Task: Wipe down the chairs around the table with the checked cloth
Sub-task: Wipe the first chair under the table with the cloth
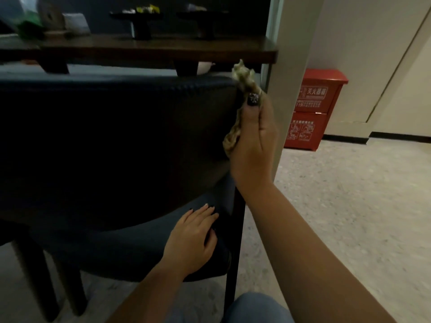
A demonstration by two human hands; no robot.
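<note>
A knee (254,308) in jeans shows at the bottom edge. The left hand (191,241) rests flat on the seat (116,252), fingers straight. Higher up, the right hand (253,138) grips the bunched cloth (242,78) and presses it against the right edge of the chair (105,136) back. Beyond stands the table (151,51), and to the right a red cabinet (312,108) by the wall

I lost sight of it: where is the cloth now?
Head view, right of centre: the cloth is bunched in the right hand, against the chair back's right edge.
</note>
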